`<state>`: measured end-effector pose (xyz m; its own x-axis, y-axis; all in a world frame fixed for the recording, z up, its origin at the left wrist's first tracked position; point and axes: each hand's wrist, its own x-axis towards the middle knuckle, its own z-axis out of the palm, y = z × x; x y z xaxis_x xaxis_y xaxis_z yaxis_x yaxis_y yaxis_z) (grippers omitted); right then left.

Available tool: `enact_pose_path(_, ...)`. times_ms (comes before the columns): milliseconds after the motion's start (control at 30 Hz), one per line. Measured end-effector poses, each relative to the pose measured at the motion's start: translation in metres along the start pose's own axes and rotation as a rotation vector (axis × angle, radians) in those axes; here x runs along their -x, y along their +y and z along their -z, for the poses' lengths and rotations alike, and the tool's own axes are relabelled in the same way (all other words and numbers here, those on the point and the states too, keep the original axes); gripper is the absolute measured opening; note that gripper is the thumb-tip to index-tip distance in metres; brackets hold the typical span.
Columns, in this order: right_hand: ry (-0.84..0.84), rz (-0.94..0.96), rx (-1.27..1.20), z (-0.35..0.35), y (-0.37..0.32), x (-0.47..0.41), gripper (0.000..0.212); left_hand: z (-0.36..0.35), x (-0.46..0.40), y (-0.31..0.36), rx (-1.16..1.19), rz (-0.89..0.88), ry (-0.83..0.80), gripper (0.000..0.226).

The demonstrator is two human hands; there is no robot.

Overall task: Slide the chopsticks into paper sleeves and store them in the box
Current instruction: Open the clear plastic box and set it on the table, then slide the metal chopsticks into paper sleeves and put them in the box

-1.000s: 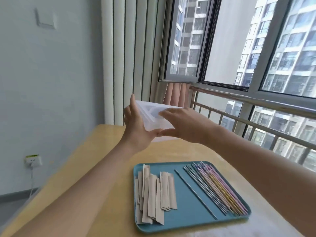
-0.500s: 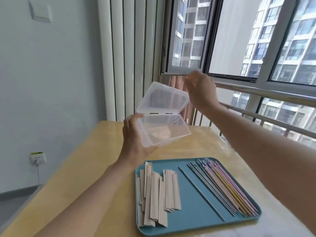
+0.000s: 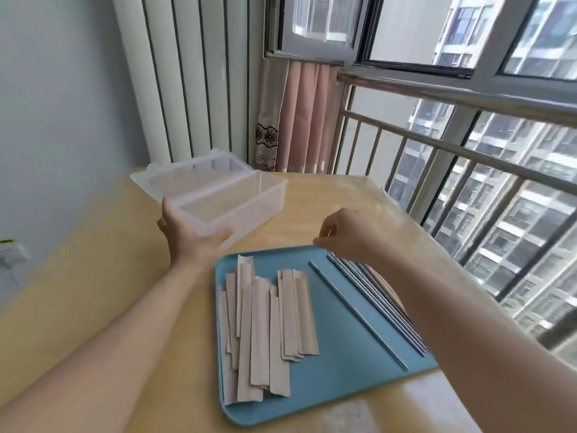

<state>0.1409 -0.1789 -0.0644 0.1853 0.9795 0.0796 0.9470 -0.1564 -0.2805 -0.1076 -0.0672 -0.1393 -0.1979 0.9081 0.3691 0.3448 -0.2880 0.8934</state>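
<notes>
A clear plastic box (image 3: 224, 198) stands open on the wooden table, its lid (image 3: 187, 170) folded back toward the wall. My left hand (image 3: 190, 235) grips the box's near corner from below and the side. A blue tray (image 3: 337, 364) in front of me carries several brown paper sleeves (image 3: 265, 326) on its left half and several metal chopsticks (image 3: 371, 304) on its right half. My right hand (image 3: 346, 235) hovers above the far ends of the chopsticks with fingers loosely curled, holding nothing. My right forearm hides part of the chopsticks.
The wooden table (image 3: 93, 292) runs to a wall on the left and a railing (image 3: 437, 145) with windows on the right. A pink curtain (image 3: 299, 120) hangs behind the table's far edge. A wall socket (image 3: 12, 251) sits at the left.
The box was held up in the air with my right hand lifting its lid; now it rests open on the table. My right hand has let go and dropped toward the chopsticks.
</notes>
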Motion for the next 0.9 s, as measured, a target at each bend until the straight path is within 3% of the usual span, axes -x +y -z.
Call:
enact_pose_path(100, -0.028, -0.041, -0.074, -0.021, 0.013, 0.013, 0.023, -0.005, 0.014, -0.012, -0.133, -0.084, 0.028, 0.116)
enact_pose_path(200, -0.064, -0.044, -0.019, -0.041, 0.015, 0.028, 0.024, 0.002, 0.018, -0.013, -0.190, -0.004, 0.018, 0.117)
enact_pose_path(333, 0.062, -0.063, 0.001, -0.045, 0.008, 0.036, 0.026, 0.011, 0.027, -0.011, -0.119, -0.018, -0.087, 0.112)
enact_pose_path(433, 0.105, -0.049, -0.099, -0.045, -0.003, 0.040, 0.018, 0.017, 0.036, -0.004, -0.115, 0.002, -0.074, 0.100)
enact_pose_path(533, -0.127, -0.021, -0.198, -0.052, -0.009, 0.040, 0.032, 0.027, 0.053, 0.015, -0.131, -0.317, 0.047, 0.058)
enact_pose_path(600, -0.226, -0.014, -0.177, -0.055, -0.012, 0.040, 0.048, 0.028, 0.074, 0.037, -0.055, -0.480, -0.092, 0.029)
enact_pose_path(700, -0.241, 0.032, -0.108, -0.059, -0.016, 0.042, 0.060, 0.019, 0.107, 0.053, -0.034, -0.343, -0.503, 0.014)
enact_pose_path(900, -0.201, -0.037, -0.239, -0.057, -0.007, 0.055, 0.046, 0.020, 0.113, 0.028, -0.177, -0.447, -0.602, 0.013)
